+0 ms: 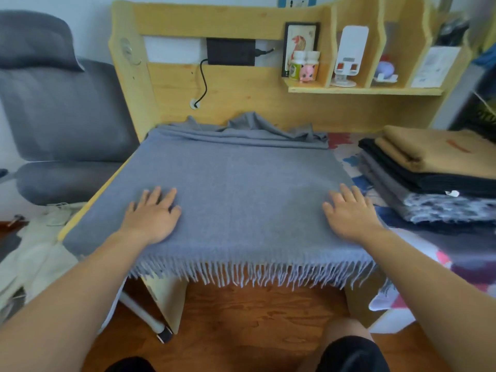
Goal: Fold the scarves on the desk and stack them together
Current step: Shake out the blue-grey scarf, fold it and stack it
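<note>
A large grey fringed scarf (241, 183) lies spread over the wooden desk (80, 216), its fringe hanging over the near edge and its far part bunched against the desk's back panel. My left hand (153, 213) presses flat on the scarf's near left part, fingers straight. My right hand (349, 213) lies flat on its near right part, fingers spread. At the right stands a stack of folded scarves (434, 181): a tan one on top, then a black one, a grey one and a mottled one below.
A grey padded chair (56, 108) stands left of the desk. A shelf (362, 90) at the back right holds small bottles, a pink figure and a white stand. A black box with a cable (230, 51) hangs on the back panel. A patterned mat (346, 151) shows beside the stack.
</note>
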A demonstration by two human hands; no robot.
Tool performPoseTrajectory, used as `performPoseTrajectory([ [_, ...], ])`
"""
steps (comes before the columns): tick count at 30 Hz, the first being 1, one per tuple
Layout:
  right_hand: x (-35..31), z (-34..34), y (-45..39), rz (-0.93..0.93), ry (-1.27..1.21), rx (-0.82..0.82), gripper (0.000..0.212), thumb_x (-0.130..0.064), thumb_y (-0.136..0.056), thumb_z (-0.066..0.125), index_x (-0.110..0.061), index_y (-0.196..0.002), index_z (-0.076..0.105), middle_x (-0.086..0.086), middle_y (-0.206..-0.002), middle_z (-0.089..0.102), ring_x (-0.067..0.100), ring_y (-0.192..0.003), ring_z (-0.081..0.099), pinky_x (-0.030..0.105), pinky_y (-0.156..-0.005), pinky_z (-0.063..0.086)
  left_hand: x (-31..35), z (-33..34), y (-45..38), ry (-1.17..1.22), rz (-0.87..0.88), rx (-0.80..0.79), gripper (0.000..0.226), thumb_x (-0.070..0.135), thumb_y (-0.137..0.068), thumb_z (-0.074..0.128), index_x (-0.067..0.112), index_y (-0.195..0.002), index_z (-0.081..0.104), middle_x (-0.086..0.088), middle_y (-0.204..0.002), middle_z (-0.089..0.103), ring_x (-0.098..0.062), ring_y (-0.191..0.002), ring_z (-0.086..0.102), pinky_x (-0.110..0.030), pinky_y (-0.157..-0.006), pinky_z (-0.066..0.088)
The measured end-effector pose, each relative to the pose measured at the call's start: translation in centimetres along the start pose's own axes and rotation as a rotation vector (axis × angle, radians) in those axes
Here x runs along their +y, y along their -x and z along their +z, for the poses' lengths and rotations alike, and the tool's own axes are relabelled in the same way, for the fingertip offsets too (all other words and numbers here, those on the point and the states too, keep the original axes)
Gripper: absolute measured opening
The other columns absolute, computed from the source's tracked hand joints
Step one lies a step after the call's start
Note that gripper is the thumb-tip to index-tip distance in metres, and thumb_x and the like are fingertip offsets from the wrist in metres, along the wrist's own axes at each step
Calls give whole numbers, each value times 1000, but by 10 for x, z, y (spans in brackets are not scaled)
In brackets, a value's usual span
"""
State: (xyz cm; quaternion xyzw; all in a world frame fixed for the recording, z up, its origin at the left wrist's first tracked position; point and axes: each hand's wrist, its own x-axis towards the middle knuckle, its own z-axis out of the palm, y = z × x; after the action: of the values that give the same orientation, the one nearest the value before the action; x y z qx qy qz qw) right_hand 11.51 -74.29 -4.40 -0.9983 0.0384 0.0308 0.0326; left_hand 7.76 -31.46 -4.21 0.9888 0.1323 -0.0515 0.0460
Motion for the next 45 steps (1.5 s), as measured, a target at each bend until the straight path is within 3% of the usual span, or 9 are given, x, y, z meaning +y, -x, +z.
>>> performPoseTrajectory([
  [6,-4,-24,-13,279,146,-147,52,-39,-101,32,-18,-148,41,10,-161,30,36,-148,24,54,-117,20,18,-27,-32,-67,-88,-154,56,51,-101,35,22,-148,31,-10,-159,27,-35,-148,28,-50,-116,31],
  [11,-79,-57,-99,-72,151,-41,23,-17,-96,48,-10,-116,56,15,-126,54,36,-122,46,45,-92,47,51,-32,-101,-78,79,127,43,43,-102,41,16,-133,51,-12,-137,51,-34,-129,46,-47,-101,45],
  [18,-124,-45,-282,-118,100,182,46,-20,-100,47,-7,-143,39,18,-143,44,38,-134,38,48,-108,37,43,9,-191,58,243,303,48,47,-100,40,19,-136,58,-8,-136,56,-32,-125,50,-47,-106,46],
  [23,-121,-50,-343,28,122,147,32,-26,-96,52,-9,-121,63,19,-133,58,39,-132,41,49,-120,21,41,9,-184,61,261,260,57,49,-96,30,20,-137,56,-7,-139,55,-32,-123,51,-47,-105,46],
  [31,-101,-86,-248,-540,-123,853,24,10,-86,52,-1,-98,68,12,-82,62,34,-82,52,55,-95,45,57,-13,-182,7,155,72,57,44,-94,37,12,-136,59,-19,-140,55,-42,-124,51,-56,-102,42],
  [34,-81,-64,-180,-727,-25,655,29,3,-77,50,-8,-100,65,9,-84,57,31,-79,49,49,-89,45,62,-17,-188,-56,121,-31,60,45,-92,38,8,-133,63,-23,-137,57,-46,-121,54,-60,-98,45],
  [38,-52,-3,-139,-451,2,269,53,-20,-65,43,-16,-114,62,8,-98,48,34,-83,55,43,-76,44,69,-46,-198,-82,145,-206,62,51,-91,41,16,-140,55,-15,-146,51,-40,-129,50,-54,-100,48],
  [42,-57,5,-134,-282,-119,271,51,-21,-68,47,-7,-108,74,11,-100,53,36,-88,51,46,-79,38,82,-87,-230,-6,165,-62,44,37,-84,65,17,-119,45,-7,-120,51,-34,-112,56,-45,-84,51],
  [45,-57,3,-131,-244,-167,248,50,-27,-70,49,-6,-107,74,13,-104,57,37,-91,52,47,-80,39,76,-92,-267,-271,382,-32,77,37,-61,81,15,-129,51,-14,-127,53,-38,-115,54,-50,-89,53],
])
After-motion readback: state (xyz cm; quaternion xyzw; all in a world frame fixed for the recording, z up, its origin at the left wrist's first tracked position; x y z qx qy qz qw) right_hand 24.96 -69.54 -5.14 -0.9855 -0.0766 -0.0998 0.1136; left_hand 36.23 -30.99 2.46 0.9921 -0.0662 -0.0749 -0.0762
